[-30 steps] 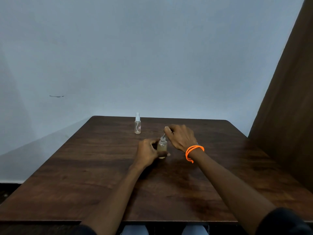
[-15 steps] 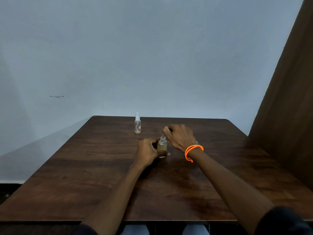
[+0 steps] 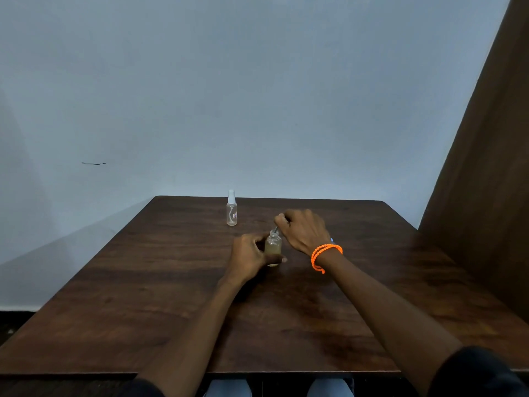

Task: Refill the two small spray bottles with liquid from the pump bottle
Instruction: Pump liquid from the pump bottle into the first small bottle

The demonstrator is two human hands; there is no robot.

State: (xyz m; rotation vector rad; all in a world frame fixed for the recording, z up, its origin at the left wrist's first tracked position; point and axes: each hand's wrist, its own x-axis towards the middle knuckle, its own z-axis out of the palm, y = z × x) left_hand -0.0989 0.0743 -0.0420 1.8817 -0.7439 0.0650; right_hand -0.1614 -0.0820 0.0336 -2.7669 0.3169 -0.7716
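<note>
A small clear bottle [image 3: 273, 246] with yellowish liquid stands on the dark wooden table [image 3: 171, 282], near its middle. My left hand [image 3: 248, 255] grips this bottle around its lower body. My right hand [image 3: 305, 229], with an orange bracelet at the wrist, is closed just above the bottle's open neck and holds a spray top whose thin tube [image 3: 276, 229] reaches down into the neck. The top itself is hidden in my fingers. A second small spray bottle [image 3: 231, 209], clear with a white cap, stands upright farther back. No pump bottle is in view.
A pale blue wall rises behind the table. A brown wooden panel [image 3: 486, 181] stands along the right side. The table's front edge is close to my body, and my knees [image 3: 229, 388] show below it.
My right hand has shifted very slightly to the left above the bottle's neck. My left hand and both bottles have stayed in place.
</note>
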